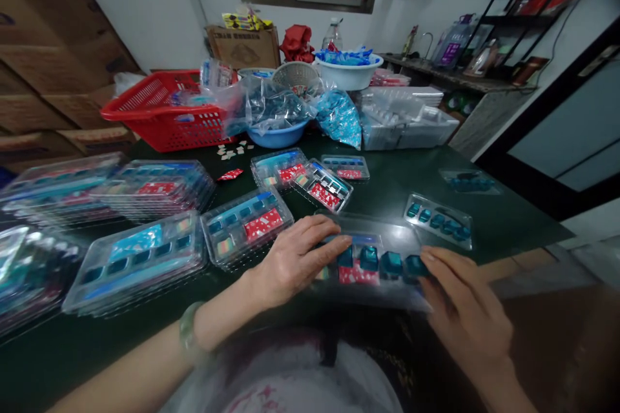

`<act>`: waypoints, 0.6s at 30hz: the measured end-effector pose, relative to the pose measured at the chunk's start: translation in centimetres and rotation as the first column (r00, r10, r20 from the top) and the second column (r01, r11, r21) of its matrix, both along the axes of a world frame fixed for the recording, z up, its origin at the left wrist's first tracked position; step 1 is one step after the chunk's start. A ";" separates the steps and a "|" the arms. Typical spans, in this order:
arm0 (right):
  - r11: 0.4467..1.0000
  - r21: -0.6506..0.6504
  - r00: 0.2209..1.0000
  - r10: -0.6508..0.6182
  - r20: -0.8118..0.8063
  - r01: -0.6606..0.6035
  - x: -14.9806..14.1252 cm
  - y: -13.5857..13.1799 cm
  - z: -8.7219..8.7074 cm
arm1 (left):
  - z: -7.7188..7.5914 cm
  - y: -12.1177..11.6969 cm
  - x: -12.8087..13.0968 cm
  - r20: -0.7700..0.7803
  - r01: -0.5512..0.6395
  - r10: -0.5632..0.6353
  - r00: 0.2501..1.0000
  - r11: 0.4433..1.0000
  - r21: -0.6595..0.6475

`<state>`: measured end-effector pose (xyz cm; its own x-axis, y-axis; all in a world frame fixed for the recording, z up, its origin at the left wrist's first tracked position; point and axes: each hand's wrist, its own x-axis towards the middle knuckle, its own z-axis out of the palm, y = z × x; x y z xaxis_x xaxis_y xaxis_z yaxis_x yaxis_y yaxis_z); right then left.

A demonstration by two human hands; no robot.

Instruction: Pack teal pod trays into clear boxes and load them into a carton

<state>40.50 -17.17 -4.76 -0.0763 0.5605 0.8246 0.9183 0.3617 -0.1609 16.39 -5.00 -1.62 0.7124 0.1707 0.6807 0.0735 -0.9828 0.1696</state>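
Note:
In the head view, a clear plastic blister tray is held between my hands at the near edge of the table. A row of shiny teal block-like pieces shows in it, with a red patterned packet behind or below them. My left hand grips the tray's left end, fingers curled over the top. At the other end my right hand is closed on the right edge, fingertips touching the last teal piece. The tray is slightly blurred, and my thumbs are partly hidden.
Stacks of filled clear trays cover the table's left side. Loose trays lie ahead and to the right. A red basket, a blue basin and a clear bin line the back.

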 end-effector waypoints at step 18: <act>0.917 -0.398 0.894 -0.153 -0.421 -0.031 -0.6 1.3 -1.9 | -3.4 -1.7 0.1 -0.084 -0.286 0.416 0.906 0.452 -0.845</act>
<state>39.88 -15.92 -6.70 0.2828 0.8297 0.4813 0.7381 0.1322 -0.6616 16.48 -6.67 -4.98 0.3831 0.9105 0.1557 0.2949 -0.2803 0.9135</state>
